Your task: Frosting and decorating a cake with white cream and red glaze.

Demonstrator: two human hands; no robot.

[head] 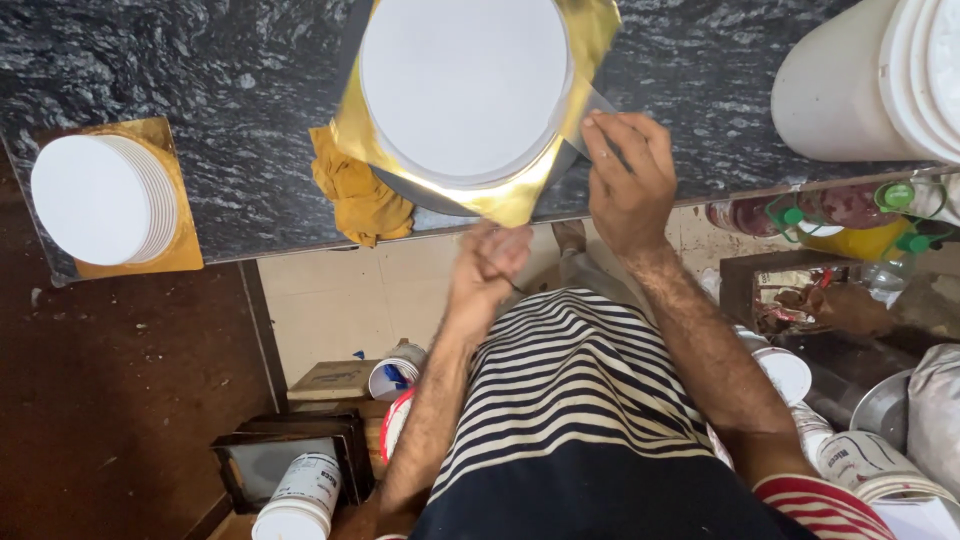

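Observation:
A round white board (465, 85) lies on a gold sheet (500, 200) on the dark marble counter (250, 130); a grey sheet shows under the gold one. My right hand (630, 185) rests on the gold sheet's right edge, beside the round board, with fingertips and thumb holding the sheet down. My left hand (490, 265) is blurred, just off the counter's near edge below the gold sheet's lower corner. Its fingers are curled shut, and I cannot tell whether anything thin is in them.
A stack of round white boards (95, 200) sits on a gold square at the counter's left. A yellow cloth (360, 195) lies by the gold sheet. White buckets (870, 80) stand at the right. Tubs, bottles and boxes (330, 440) crowd the floor.

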